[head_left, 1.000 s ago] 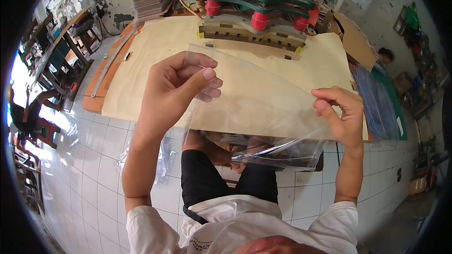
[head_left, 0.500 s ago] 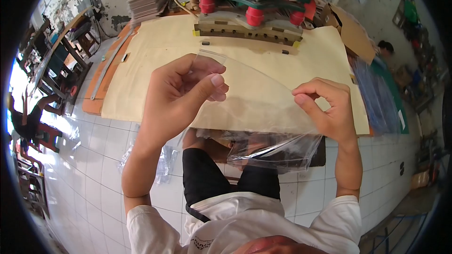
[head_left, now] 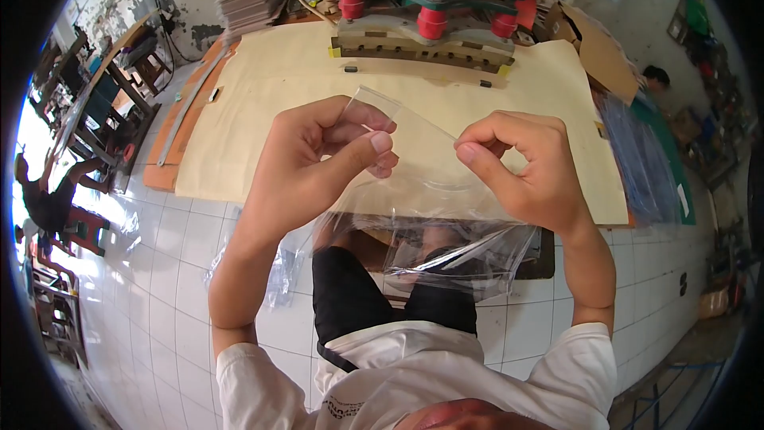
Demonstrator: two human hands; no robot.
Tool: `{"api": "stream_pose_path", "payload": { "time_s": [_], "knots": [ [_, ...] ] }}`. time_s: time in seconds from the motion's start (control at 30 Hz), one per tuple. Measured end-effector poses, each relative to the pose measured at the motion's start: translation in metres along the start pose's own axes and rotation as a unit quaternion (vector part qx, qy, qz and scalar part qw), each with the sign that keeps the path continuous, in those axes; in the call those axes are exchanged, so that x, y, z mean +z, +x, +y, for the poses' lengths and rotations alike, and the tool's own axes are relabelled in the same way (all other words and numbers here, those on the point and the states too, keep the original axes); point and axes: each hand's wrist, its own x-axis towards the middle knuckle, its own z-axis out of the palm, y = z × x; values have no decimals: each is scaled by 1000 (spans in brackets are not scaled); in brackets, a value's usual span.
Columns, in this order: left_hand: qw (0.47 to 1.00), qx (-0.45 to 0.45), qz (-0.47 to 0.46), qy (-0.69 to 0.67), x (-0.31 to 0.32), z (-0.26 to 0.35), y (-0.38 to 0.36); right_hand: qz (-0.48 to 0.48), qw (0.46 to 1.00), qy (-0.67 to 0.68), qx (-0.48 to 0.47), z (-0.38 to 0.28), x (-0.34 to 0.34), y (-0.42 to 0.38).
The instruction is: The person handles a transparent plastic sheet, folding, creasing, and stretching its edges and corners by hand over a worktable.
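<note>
A clear plastic sheet (head_left: 469, 251) hangs between my hands, its lower part draped past the table's near edge and over my lap. My left hand (head_left: 318, 151) is closed on the sheet's upper left part, thumb toward the curled fingers, with a transparent corner sticking up above them. On the other side, my right hand (head_left: 525, 163) pinches the top edge between thumb and index finger. Both hands are raised over the cream paper (head_left: 263, 95) that covers the table. The sheet's exact outline is hard to see.
Beyond my hands stands a green press machine (head_left: 422, 0) with red and yellow knobs. A metal ruler (head_left: 181, 115) lies at the left. Bluish plastic sheets (head_left: 637, 163) lie at the right, below a cardboard box (head_left: 601, 56). People are visible at far left and right.
My right hand has moved left, toward my left hand, with the sheet's edge in its pinch. The top edge between the hands is shorter, and the sheet's corner stands higher.
</note>
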Motion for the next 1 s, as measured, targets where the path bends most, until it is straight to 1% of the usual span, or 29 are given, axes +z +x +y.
{"api": "stream_pose_path", "payload": {
  "time_s": [0.2, 0.27, 0.5, 0.6, 0.67, 0.7, 0.77, 0.8, 0.87, 1.0],
  "knots": [
    [999, -28, -25, 10, 1, 0, -1, -2, 1000, 12, 0, -5, 7, 7],
    [998, -38, -42, -7, 3, -1, -1, 0, 1000, 27, -4, -6, 9, 9],
    [999, -31, -33, -1, 6, 1, -1, -9, 999, 32, -5, -11, 9, 14],
    [999, -29, -33, 3, 5, 1, -2, -33, 998, 48, 13, -12, 6, 13],
    [998, -40, -41, 19, 6, 3, -4, -71, 987, 112, 90, -13, 5, 13],
    [998, -39, -41, 19, 6, 4, -4, -72, 987, 112, 90, -12, 5, 13],
    [997, -57, -58, 16, 9, 7, -6, -93, 972, 182, 118, -10, 6, 14],
    [997, -57, -59, 16, 9, 8, -6, -93, 972, 182, 119, -10, 6, 15],
    [996, -49, -74, 14, 10, 10, -6, -103, 959, 224, 139, -10, 6, 15],
    [996, -50, -77, 15, 10, 9, -6, -93, 946, 276, 142, -12, 8, 15]
  ]
}}
